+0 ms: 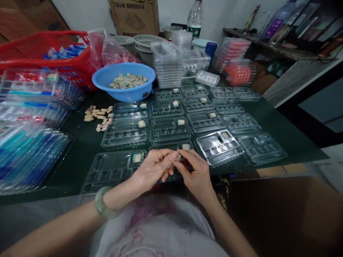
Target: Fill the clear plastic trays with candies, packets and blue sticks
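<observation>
My left hand (155, 166) and my right hand (194, 169) meet at the fingertips near the table's front edge. Between them they pinch a small striped piece (179, 156), mostly covered by the fingers. Beneath the hands lies a clear tray, partly hidden, with a striped stack (185, 146) in its upper right. To the left, another clear tray (107, 164) has a similar striped stack (138, 157) in its corner compartment. A clear tray (218, 148) on the right holds one small stack (225, 135). Farther back, a blue basin (123, 93) contains many loose striped pieces (128, 81).
Rows of clear trays (170, 130) cover the middle of the dark table. Peanuts (98, 114) lie beside them. Filled packs (29, 157) pile up at the left, below a red basket (48, 63). Stacked clear trays (169, 69) and a bottle (195, 19) stand behind.
</observation>
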